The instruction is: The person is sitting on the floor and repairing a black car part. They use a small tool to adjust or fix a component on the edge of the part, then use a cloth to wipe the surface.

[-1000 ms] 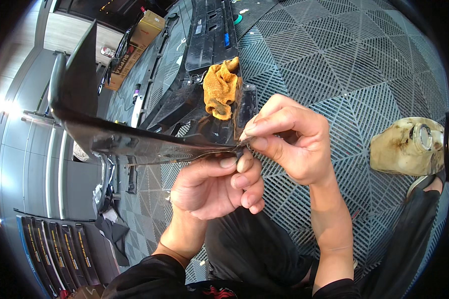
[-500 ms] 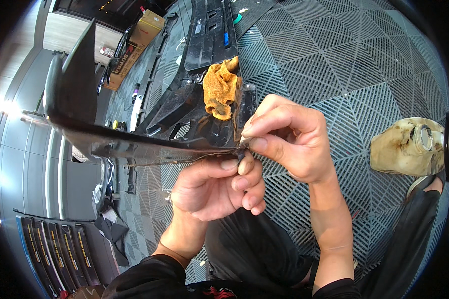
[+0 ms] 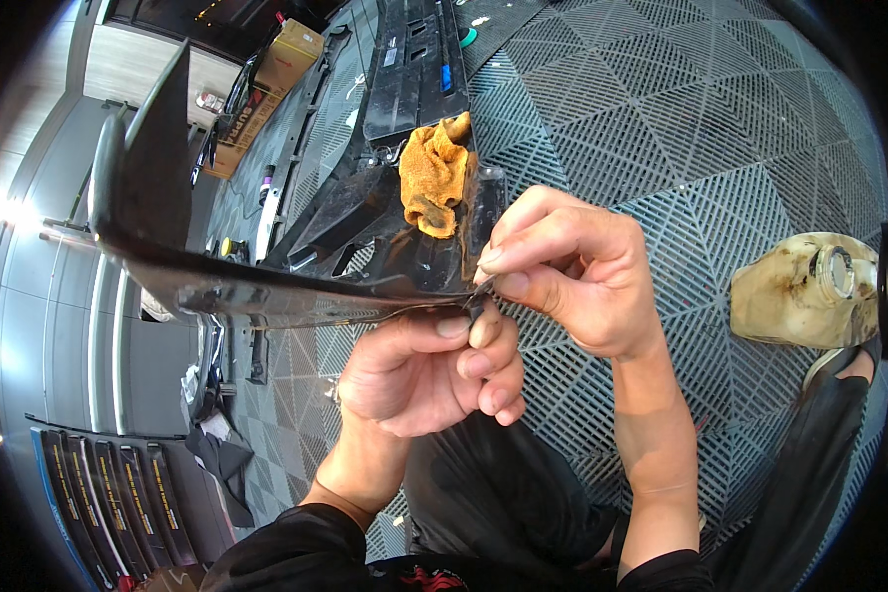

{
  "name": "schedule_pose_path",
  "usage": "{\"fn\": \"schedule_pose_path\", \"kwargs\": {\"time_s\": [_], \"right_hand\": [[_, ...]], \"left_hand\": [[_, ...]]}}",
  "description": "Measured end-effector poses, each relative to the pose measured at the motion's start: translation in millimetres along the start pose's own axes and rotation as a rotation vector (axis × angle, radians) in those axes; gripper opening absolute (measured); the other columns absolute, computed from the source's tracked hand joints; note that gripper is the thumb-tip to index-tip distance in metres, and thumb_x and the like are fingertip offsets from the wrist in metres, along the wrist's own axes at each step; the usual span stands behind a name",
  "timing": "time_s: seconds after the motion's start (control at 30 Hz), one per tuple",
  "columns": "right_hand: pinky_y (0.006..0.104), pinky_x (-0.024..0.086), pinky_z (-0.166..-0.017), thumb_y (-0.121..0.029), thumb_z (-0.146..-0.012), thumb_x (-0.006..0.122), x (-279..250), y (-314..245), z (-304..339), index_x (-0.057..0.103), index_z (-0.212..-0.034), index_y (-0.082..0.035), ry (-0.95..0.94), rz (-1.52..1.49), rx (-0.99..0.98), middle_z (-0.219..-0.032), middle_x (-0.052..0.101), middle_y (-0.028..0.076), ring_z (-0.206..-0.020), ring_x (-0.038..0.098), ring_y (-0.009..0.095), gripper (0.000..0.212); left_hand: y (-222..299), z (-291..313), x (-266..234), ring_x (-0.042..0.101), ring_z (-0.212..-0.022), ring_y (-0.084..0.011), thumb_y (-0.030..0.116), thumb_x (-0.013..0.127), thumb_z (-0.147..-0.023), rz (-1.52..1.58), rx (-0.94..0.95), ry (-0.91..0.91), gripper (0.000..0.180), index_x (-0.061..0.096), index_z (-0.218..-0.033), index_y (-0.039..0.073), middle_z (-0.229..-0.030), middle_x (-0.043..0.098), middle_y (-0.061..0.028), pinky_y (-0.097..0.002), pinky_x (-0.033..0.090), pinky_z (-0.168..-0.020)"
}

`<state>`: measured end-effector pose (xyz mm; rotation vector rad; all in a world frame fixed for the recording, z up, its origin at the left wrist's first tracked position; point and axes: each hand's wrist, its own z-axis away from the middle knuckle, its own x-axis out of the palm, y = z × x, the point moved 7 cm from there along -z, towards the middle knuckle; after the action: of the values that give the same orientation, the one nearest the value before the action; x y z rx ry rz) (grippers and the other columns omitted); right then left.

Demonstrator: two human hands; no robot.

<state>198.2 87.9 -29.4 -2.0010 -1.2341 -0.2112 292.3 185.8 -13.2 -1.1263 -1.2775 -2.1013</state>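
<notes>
A long, glossy black panel (image 3: 296, 296), which looks like a car trim part, runs across from the left and ends at my hands. My left hand (image 3: 424, 375) is closed on the panel's end from below, its thumb along the lower edge and its fingers curled. From the right, my right hand (image 3: 587, 281) pinches a small dark piece (image 3: 481, 289) at that end between thumb and index finger. Whether this piece is a loose flap or part of the panel is too small to tell. An orange cloth (image 3: 434, 178) lies crumpled on black plastic parts just beyond.
A stained, yellowish plastic jug (image 3: 784, 296) stands at the right beside a person's leg (image 3: 809, 464). More black car parts (image 3: 414, 74) and a cardboard box (image 3: 291, 54) are at the far left. Grey grid tiles (image 3: 661, 118) cover the floor.
Almost nothing differs. The fingertips of my right hand have shifted very slightly at the panel's end, while my left hand keeps its place.
</notes>
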Motion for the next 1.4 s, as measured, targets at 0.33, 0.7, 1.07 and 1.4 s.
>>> {"fn": "schedule_pose_path", "kwargs": {"time_s": [0.33, 0.7, 1.07, 1.4], "right_hand": [[0.0257, 0.053, -0.072, 0.009, -0.083, 0.076, 4, -2, 6, 0.078, -0.101, -0.002, 0.080, 0.059, -0.010, -0.091, 0.070, 0.006, -0.082, 0.067, 0.015, 0.022], [0.0327, 0.061, -0.078, 0.010, -0.086, 0.075, 5, -9, 13, 0.072, -0.100, 0.001, 0.050, 0.181, -0.067, -0.094, 0.065, 0.012, -0.093, 0.073, 0.026, 0.017], [0.0283, 0.057, -0.077, 0.015, -0.081, 0.074, 8, -11, 19, 0.074, -0.100, 0.000, 0.160, 0.163, -0.121, -0.096, 0.070, 0.012, -0.089, 0.071, 0.019, 0.024], [0.0335, 0.062, -0.077, 0.016, -0.079, 0.072, 16, -20, 21, 0.070, -0.096, 0.000, 0.211, 0.323, -0.175, -0.091, 0.070, 0.014, -0.087, 0.075, 0.025, 0.023]], "left_hand": [[1, 0, 1, 0.061, -0.084, -0.0276, 0.022, 0.051, -0.102, 0.014, -0.001, 0.011, 0.022, 0.055, -0.096, 0.002, -0.087, 0.053, -0.0063, -0.0475, 0.053, -0.081], [1, 0, 0, 0.062, -0.083, -0.0283, 0.021, 0.052, -0.102, 0.007, -0.003, 0.000, 0.021, 0.058, -0.101, 0.001, -0.085, 0.054, -0.0064, -0.0482, 0.053, -0.080], [1, 0, -3, 0.058, -0.083, -0.0254, 0.025, 0.049, -0.101, -0.035, -0.005, -0.031, 0.022, 0.056, -0.100, 0.005, -0.085, 0.051, -0.0038, -0.0501, 0.052, -0.081], [0, 1, -5, 0.060, -0.082, -0.0269, 0.023, 0.050, -0.101, 0.044, 0.001, -0.036, 0.023, 0.058, -0.100, 0.002, -0.083, 0.053, -0.0049, -0.0493, 0.054, -0.082]]}}
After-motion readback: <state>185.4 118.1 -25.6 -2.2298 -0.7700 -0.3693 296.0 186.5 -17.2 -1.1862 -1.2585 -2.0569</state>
